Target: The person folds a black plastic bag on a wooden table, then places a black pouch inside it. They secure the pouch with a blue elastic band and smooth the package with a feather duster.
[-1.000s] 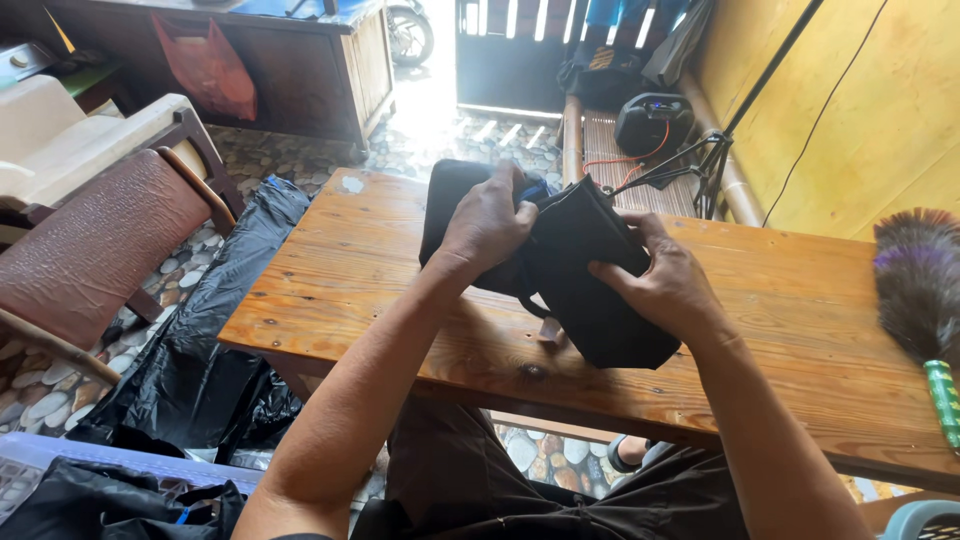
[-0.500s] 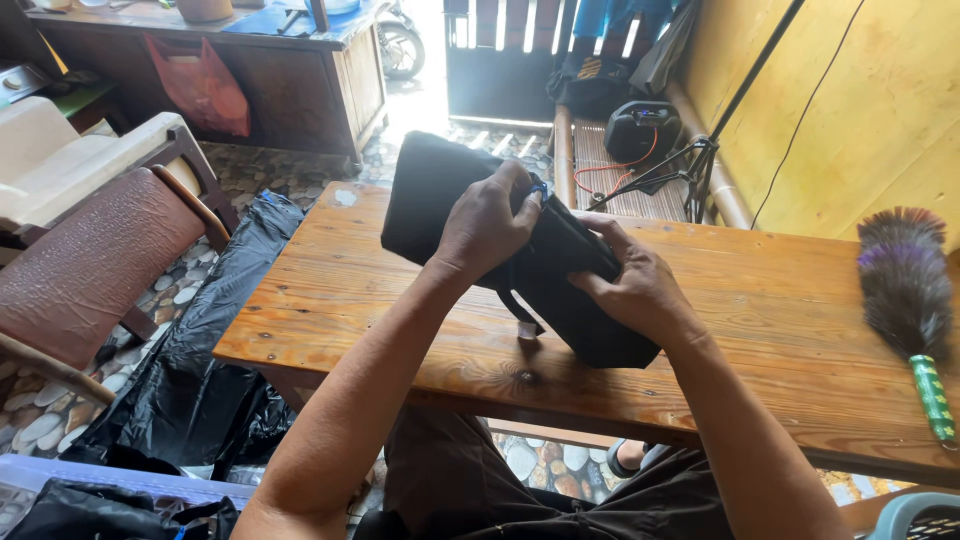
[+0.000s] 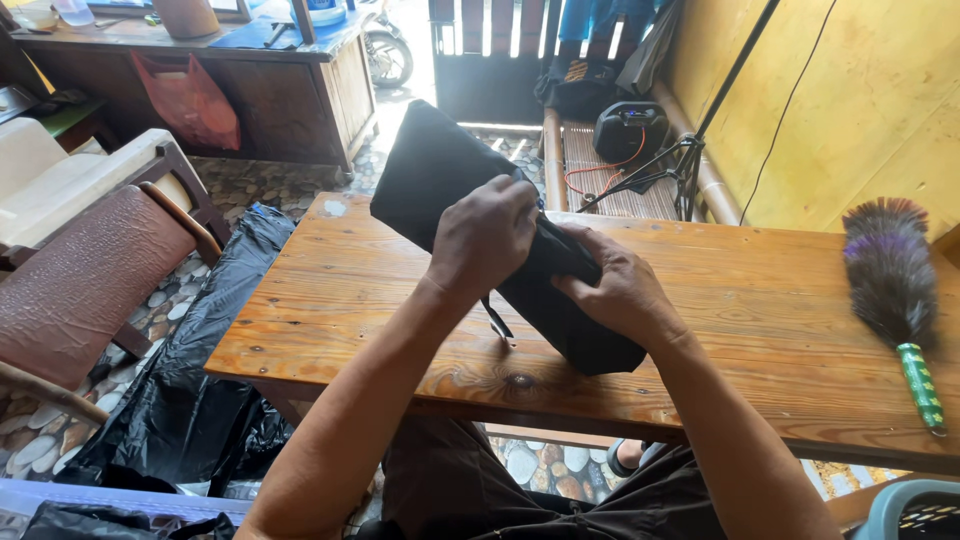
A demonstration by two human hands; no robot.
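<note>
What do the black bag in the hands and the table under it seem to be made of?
Black bag: looks like matte woven fabric, since it folds and creases softly under both hands; exact cloth unclear. Table: wooden planks with visible grain and knots, and a slight sheen that suggests varnish.
</note>
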